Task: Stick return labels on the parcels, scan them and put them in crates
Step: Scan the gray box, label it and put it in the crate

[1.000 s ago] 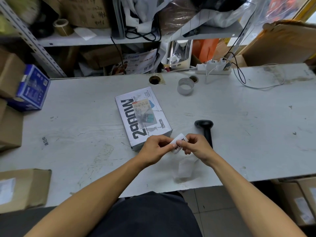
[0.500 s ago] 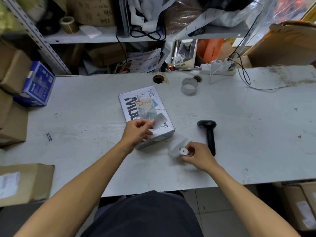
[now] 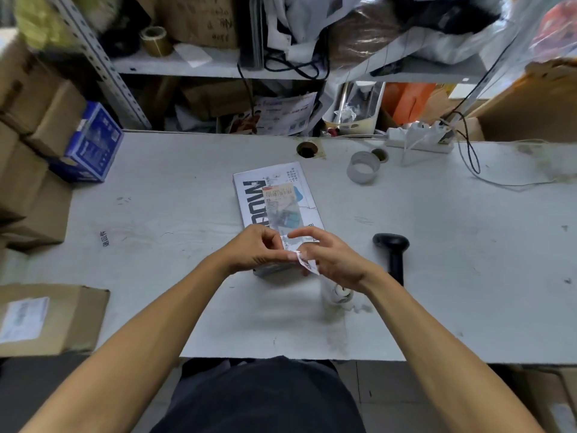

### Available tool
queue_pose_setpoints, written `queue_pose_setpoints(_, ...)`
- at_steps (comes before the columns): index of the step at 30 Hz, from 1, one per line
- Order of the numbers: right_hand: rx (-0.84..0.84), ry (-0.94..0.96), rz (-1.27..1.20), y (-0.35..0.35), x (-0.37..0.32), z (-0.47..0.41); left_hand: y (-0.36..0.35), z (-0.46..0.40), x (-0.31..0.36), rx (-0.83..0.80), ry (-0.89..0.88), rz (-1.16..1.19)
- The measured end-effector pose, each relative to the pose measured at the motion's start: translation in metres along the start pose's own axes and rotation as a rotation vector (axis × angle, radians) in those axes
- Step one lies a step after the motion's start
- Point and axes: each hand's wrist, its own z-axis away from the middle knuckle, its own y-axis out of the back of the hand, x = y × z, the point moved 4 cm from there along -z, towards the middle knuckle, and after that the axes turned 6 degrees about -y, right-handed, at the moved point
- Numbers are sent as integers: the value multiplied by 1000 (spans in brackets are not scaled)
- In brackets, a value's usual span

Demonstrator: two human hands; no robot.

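Pinching a small printed label (image 3: pixel 307 264) between both hands right over the near end of the white parcel (image 3: pixel 276 210). Left hand (image 3: pixel 256 253) curled, fingertips closed on the label's left edge. Right hand (image 3: pixel 332 260) gripping the other side with thumb and lower fingers, index finger stretched out straight above it. Label bent and partly hidden by the fingers, so can't tell if any of it is touching the box yet.

Going left to right across the grey table (image 3: pixel 468 260):

- Stack of brown cardboard boxes (image 3: pixel 28 170) at the far left edge, with a blue box (image 3: pixel 92 142) leaning against them.
- Another cardboard parcel (image 3: pixel 50 318) at the near left corner, white label already on its top.
- White parcel lying flat in the middle, big dark lettering on top and an older shipping label (image 3: pixel 279 207) stuck across it. Near end tucked under the hands.
- Round cable hole (image 3: pixel 307 150) in the tabletop just behind the parcel.
- Label roll (image 3: pixel 340 293) lying on the table below the right wrist, close to the front edge.
- Clear tape roll (image 3: pixel 363 167) standing further back, right of the parcel.
- Black barcode scanner (image 3: pixel 392 253) lying just right of the right hand, not touched.
- White power strip (image 3: pixel 420 137) at the back edge, cables trailing off to the right.

Cluttered shelf (image 3: pixel 218 65) behind all of it, too messy to sort out much.
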Motion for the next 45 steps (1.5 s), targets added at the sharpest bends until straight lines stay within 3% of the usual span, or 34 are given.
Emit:
queue_pose_setpoints(2, 70, 61, 65, 5, -7, -9, 11, 1, 1, 61, 7, 57)
queue_pose_setpoints(5, 328, 150, 168, 11, -18, -31, 26, 3, -9, 304, 29, 174)
queue_pose_setpoints(8, 668, 140, 392, 16, -17, -49, 34, 5, -29, 555, 83, 96)
queue_pose_setpoints(10, 734, 150, 553, 14, -15, -56, 32, 8, -36, 636, 123, 14)
queue_pose_setpoints(13, 746, 148, 757, 7, -14, -59, 24, 11, -39, 659, 110, -48)
queue_pose_setpoints(20, 930, 41, 1092, 16, -14, -55, 16, 12, -47, 587, 213, 114)
queue_pose_setpoints(22, 897, -82, 963, 25, -7, -54, 17, 11, -51, 541, 284, 159)
queue_pose_setpoints(25, 753, -125, 529, 30, 4, -51, 16, 9, -53, 453, 275, 345)
queue_pose_setpoints(28, 713, -75, 420, 26, 6, -42, 14, 11, -53, 417, 243, 490)
queue_pose_setpoints(33, 691, 9, 349, 13, 7, -18, 23, 24, -40, 379, 153, 511)
queue_pose_setpoints(40, 882, 185, 255, 5, -39, 32, 41, 15, 23, 260, -50, 483)
queue_pose_setpoints(45, 1111, 275, 255, 11, -61, 105, 18, 3, 82, 98, -154, 427)
